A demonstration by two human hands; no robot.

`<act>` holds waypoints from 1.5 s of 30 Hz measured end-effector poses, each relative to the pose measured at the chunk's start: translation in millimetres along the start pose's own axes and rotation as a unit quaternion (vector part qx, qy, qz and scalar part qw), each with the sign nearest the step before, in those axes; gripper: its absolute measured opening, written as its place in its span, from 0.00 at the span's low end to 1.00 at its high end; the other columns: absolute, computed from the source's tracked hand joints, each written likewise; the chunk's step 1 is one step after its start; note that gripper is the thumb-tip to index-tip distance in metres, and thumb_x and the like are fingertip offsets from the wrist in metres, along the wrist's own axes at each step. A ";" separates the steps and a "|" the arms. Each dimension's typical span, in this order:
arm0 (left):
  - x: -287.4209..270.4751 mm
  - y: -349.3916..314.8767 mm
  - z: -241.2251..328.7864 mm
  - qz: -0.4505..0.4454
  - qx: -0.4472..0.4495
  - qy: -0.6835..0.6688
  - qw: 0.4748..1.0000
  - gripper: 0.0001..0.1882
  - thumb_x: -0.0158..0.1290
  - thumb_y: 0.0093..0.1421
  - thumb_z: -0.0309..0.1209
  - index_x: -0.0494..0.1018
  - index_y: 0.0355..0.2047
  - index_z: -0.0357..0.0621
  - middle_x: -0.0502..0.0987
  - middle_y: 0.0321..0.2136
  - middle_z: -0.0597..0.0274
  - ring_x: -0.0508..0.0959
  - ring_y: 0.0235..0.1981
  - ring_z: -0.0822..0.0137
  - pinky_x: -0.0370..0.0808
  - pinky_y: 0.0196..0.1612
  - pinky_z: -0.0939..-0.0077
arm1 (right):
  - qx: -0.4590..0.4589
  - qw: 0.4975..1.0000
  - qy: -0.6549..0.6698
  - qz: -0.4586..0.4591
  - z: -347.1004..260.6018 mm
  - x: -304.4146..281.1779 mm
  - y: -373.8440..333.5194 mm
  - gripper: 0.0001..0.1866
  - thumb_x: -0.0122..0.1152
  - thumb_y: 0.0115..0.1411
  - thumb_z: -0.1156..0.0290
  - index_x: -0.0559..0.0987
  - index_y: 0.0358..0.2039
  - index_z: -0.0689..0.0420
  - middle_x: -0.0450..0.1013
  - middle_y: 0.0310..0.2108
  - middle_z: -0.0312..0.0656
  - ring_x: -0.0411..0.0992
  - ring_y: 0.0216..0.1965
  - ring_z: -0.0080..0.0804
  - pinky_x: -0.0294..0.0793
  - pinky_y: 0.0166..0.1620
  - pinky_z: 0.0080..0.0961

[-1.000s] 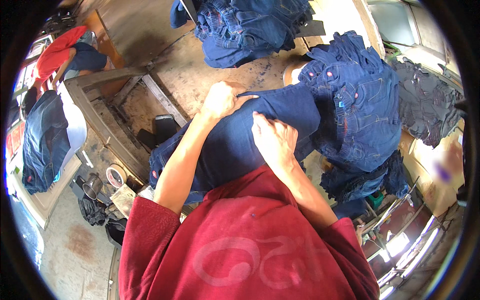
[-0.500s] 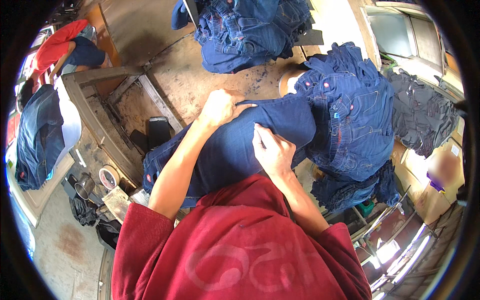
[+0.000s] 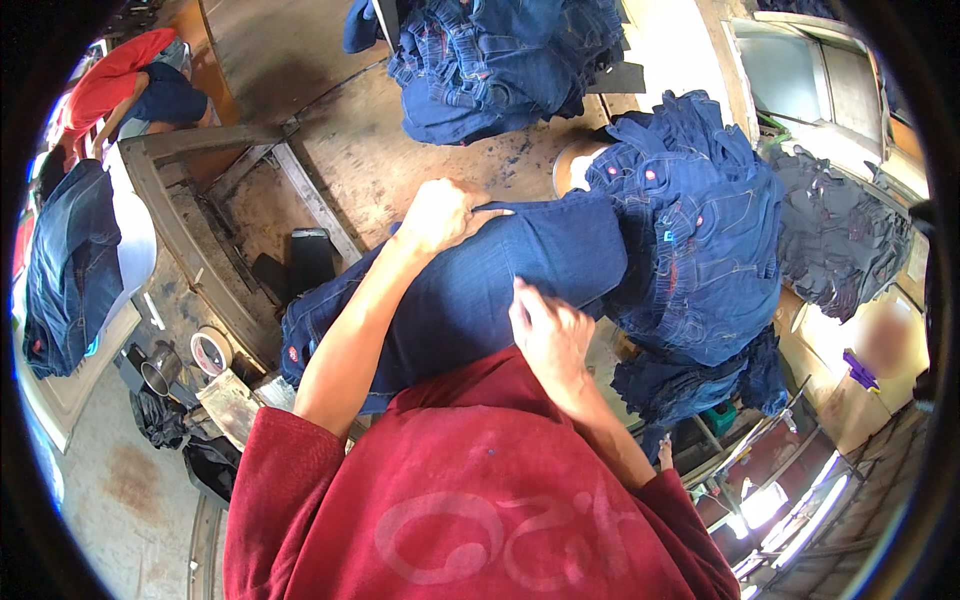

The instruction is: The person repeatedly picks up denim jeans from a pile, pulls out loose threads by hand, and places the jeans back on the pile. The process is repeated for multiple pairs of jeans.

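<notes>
A pair of dark blue jeans (image 3: 470,285) lies across my lap, folded lengthwise, with one leg end reaching right toward a heap of denim. My left hand (image 3: 442,215) is closed on the far edge of the jeans, thumb pointing right along the cloth. Over the near part of the same leg is my right hand (image 3: 552,330), fingers curled together in a pinch. A small dark tip shows at its fingertips, too small to name. Whether these fingertips touch the cloth, I cannot tell.
A denim heap (image 3: 700,240) stands close on the right, another denim pile (image 3: 500,70) ahead. Dark grey garments (image 3: 840,230) lie beyond. At left are a wooden frame (image 3: 190,240), a tape roll (image 3: 211,352) and draped jeans (image 3: 70,270). A person in red (image 3: 120,80) bends far left.
My right hand has drawn back toward my body, off the middle of the jeans leg. My left hand keeps its hold on the far edge.
</notes>
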State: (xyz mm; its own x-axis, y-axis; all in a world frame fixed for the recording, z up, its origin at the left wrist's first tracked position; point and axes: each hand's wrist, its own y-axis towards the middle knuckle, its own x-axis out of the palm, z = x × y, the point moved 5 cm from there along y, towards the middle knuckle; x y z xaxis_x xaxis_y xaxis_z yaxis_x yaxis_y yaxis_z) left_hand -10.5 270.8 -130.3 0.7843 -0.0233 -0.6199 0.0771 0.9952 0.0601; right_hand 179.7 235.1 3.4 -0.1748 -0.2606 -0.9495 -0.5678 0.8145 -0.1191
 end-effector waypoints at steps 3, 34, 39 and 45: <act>-1.9 0.8 1.3 0.004 -0.007 -0.001 1.000 0.20 0.68 0.62 0.48 0.82 0.28 0.43 0.82 0.25 0.52 0.84 0.29 0.46 0.81 0.34 0.55 | -0.003 0.999 0.044 0.023 1.5 -7.5 -5.8 0.09 0.72 0.62 0.68 0.87 0.43 0.49 0.82 0.24 0.38 0.80 0.21 0.36 0.79 0.24 0.34; 5.2 -1.5 -4.1 -0.044 -0.024 0.017 0.999 0.17 0.68 0.62 0.46 0.87 0.37 0.44 0.85 0.30 0.52 0.86 0.33 0.46 0.83 0.39 0.56 | 0.009 0.998 0.024 -0.052 12.6 12.5 17.0 0.06 0.68 0.64 0.69 0.86 0.42 0.48 0.81 0.21 0.39 0.81 0.20 0.37 0.80 0.24 0.36; -1.4 1.8 -0.2 0.023 0.011 0.002 1.000 0.21 0.66 0.64 0.51 0.87 0.32 0.45 0.84 0.25 0.52 0.85 0.28 0.48 0.82 0.34 0.57 | 0.021 0.986 0.156 0.060 14.7 5.9 22.5 0.05 0.69 0.64 0.71 0.85 0.40 0.47 0.79 0.17 0.39 0.79 0.17 0.38 0.78 0.22 0.34; 4.5 -1.0 -4.6 -0.025 -0.023 -0.004 0.999 0.17 0.68 0.62 0.46 0.87 0.36 0.43 0.85 0.29 0.51 0.86 0.32 0.47 0.82 0.38 0.56 | 0.009 0.996 0.086 -0.003 14.5 17.7 28.7 0.02 0.69 0.66 0.72 0.85 0.35 0.54 0.80 0.22 0.45 0.80 0.19 0.38 0.78 0.24 0.34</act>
State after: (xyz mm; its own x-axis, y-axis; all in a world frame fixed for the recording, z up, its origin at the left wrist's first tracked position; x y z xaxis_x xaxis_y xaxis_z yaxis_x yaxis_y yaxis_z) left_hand -9.8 270.1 -136.8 0.7856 -0.0739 -0.6143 0.0882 0.9961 -0.0070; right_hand 172.0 261.4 -21.1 -0.3077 -0.3503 -0.8847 -0.5559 0.8208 -0.1317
